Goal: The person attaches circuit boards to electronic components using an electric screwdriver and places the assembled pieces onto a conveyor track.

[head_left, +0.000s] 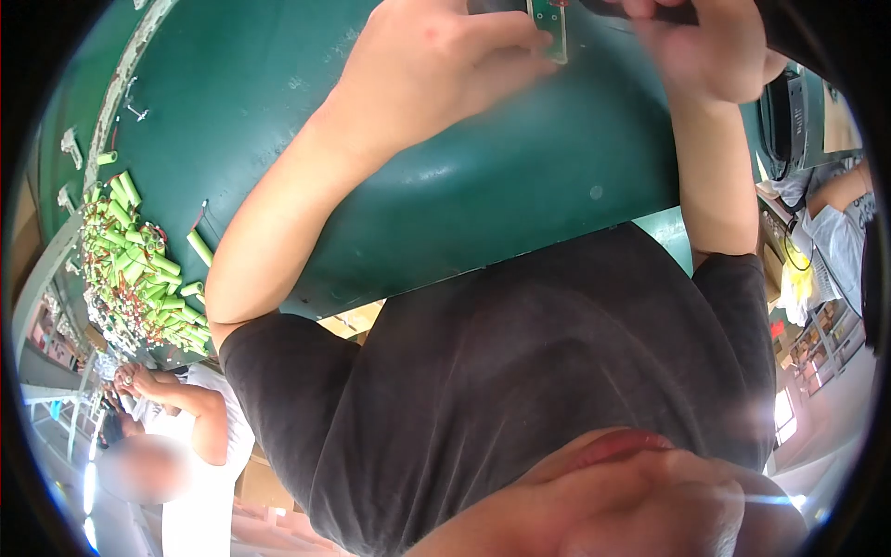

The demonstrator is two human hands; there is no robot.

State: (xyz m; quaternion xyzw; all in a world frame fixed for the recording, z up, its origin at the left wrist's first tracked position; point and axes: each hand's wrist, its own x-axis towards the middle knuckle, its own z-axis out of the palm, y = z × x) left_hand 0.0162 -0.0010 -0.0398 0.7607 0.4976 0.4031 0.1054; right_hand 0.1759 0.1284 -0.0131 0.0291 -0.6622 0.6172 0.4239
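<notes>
At the top edge, my left hand (436, 65) has its fingers closed at the side of a small green circuit board (549, 30) in a pale frame. Part of the board is cut off by the picture's edge. My right hand (719, 56), at the upper right, is curled around something dark that I cannot make out. A gap separates the two hands, and both are above the dark green tabletop (557, 158).
A heap of light green cylinders with wires (135, 265) lies at the table's left edge. One loose cylinder (200, 249) is near my left forearm. A person in white (200, 464) is at the lower left; another person's arm (838, 188) shows at the right.
</notes>
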